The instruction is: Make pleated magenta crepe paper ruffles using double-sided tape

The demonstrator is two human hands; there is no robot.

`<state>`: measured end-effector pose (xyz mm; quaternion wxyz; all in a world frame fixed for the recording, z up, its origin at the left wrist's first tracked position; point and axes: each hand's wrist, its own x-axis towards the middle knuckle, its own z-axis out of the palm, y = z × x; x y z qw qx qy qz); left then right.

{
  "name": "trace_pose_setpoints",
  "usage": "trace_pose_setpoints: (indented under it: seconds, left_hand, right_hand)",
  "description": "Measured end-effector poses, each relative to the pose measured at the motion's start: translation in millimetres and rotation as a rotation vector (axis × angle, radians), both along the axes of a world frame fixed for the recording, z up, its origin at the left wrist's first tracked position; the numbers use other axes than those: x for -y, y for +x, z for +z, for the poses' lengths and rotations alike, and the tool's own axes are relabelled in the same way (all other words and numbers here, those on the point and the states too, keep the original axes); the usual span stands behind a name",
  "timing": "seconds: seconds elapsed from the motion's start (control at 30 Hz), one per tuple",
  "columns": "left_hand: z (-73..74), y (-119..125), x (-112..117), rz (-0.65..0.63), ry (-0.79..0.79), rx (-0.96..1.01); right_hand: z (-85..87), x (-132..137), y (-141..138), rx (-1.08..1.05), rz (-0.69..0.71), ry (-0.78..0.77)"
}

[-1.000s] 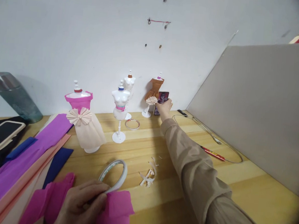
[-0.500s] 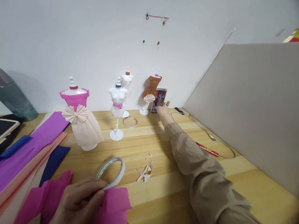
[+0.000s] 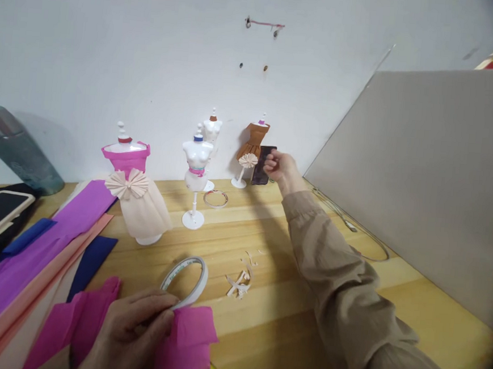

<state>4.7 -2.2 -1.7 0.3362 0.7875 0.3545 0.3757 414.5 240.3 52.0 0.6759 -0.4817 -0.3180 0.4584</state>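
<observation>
Head view: my left hand (image 3: 133,326) is low in front of me, thumb and fingers pinching the near edge of a tape roll (image 3: 201,283). The roll leans at a tilt just beyond my fingertips, and I cannot tell whether it also touches the bench (image 3: 281,338). Pink paper (image 3: 191,339) hangs or lies right by that pinch, on the near side of the roll; whether my fingers grip it too, I cannot tell. More of the same pink shows on the other side of my wrist.

My right hand (image 3: 282,169) is stretched far forward, well apart from the roll, its fingers bent inward before the right edge of a dark phone (image 3: 260,171) that stands upright near the wall. From this angle I cannot tell whether those fingers touch the phone or close on anything.

Just left of the phone stands a dress form in brown (image 3: 256,137), with a pleated cream rosette (image 3: 248,161) at its front. Farther left is a white dress form with a blue collar (image 3: 197,158), another white form partly behind it, and then one in a pink top and cream skirt (image 3: 146,213). Pale scraps (image 3: 242,286) lie between my two arms, right of the roll.
</observation>
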Motion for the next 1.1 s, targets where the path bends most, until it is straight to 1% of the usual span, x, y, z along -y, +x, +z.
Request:
trace_pose_setpoints:
  seconds: [0.07, 0.13, 0.2, 0.3, 0.43, 0.5, 0.57, 0.67, 0.7, 0.73, 0.77, 0.8, 0.83, 0.9, 0.97, 1.03, 1.1]
  left_hand:
    - [0.0, -0.3, 0.2, -0.001, 0.003, 0.015]
    - [-0.7, -0.8, 0.4, -0.006, 0.0, 0.028]
    - [-2.3, -1.5, 0.6, -0.013, -0.003, 0.028]
    - [-4.4, -2.4, 0.4, 0.003, 0.029, 0.018]
    - [-0.6, -1.2, -0.4, 0.021, 0.052, 0.001]
    - [3.6, 0.1, -0.6, 0.024, 0.044, -0.004]
    - [7.4, 1.0, -0.8, 0.037, 0.042, 0.002]
    - [10.5, 0.3, -2.0, 0.071, 0.038, 0.029]
    - [10.8, -0.6, -2.6, 0.081, 0.034, 0.038]
    - [10.9, -1.7, -3.2, 0.09, 0.031, 0.047]
    - [10.9, -2.9, -3.8, 0.098, 0.028, 0.054]
    - [10.8, -4.1, -4.2, 0.102, 0.021, 0.056]
    - [10.8, -5.2, -4.6, 0.106, 0.018, 0.062]
    - [11.3, -6.5, -5.3, 0.109, 0.011, 0.077]
    - [12.2, -6.4, -6.2, 0.118, 0.004, 0.102]
    - [13.2, -5.6, -7.6, 0.132, -0.001, 0.121]
    - [13.9, -5.2, -9.1, 0.146, 0.011, 0.144]
  right_hand:
    - [9.3, 12.5, 8.6, -0.006, -0.064, -0.006]
    - [13.0, 27.4, 12.2, -0.002, -0.097, -0.022]
    - [10.7, 43.3, 9.4, 0.008, -0.093, -0.053]
    - [-1.6, 68.6, -6.5, 0.036, -0.021, -0.11]
    - [-21.8, 106.3, -46.1, 0.099, 0.129, -0.149]
    - [-27.3, 127.7, -72.0, 0.142, 0.216, -0.149]
    - [-27.1, 150.6, -100.2, 0.196, 0.313, -0.143]
    - [-16.1, 185.4, -141.5, 0.276, 0.463, -0.13]
    - [-10.5, 196.3, -153.8, 0.31, 0.514, -0.099]
    - [-4.6, 206.6, -165.0, 0.418, 0.58, 0.005]
    - [1.3, 215.9, -175.1, 0.544, 0.612, 0.116]
    - [6.6, 224.1, -184.1, 0.656, 0.613, 0.208]
    - [11.0, 231.0, -191.9, 0.77, 0.599, 0.276]
    - [17.0, 241.0, -204.9, 0.942, 0.493, 0.4]
    - [19.5, 246.0, -215.2, 1.09, 0.386, 0.504]
    - [20.0, 247.8, -223.7, 1.229, 0.315, 0.576]
    - [19.5, 248.4, -230.7, 1.316, 0.296, 0.607]
